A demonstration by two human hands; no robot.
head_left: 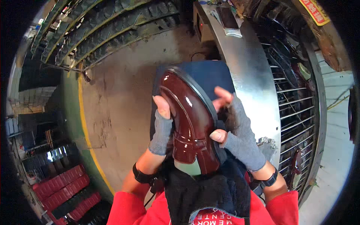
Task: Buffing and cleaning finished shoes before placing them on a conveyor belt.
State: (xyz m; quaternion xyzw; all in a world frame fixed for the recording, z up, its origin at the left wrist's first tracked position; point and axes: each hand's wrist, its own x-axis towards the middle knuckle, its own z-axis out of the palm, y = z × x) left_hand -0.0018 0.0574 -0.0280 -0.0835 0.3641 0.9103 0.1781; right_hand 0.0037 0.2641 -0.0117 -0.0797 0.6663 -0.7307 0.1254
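A glossy burgundy leather shoe [189, 112] with a black sole lies tilted in front of me, toe pointing away. A pale green last [189, 168] shows in its opening at the near end. My left hand [163, 122], in a grey fingerless glove, grips the shoe's left side, thumb along the upper; its other fingers are hidden beneath. My right hand [234, 129], gloved alike, holds the heel from the right. Its thumb presses the edge near the heel, while the fingers reach along the sole and are partly blurred.
To my right runs a metal counter [253, 71] with a phone [227, 18] on it. Beyond stands a barred rack [296, 108] holding dark shoes. Shelves of dark shoe-shaped items [108, 30] fill the far left. Red ridged stacks [62, 183] sit at the near left. A dark cloth [202, 71] lies under the shoe.
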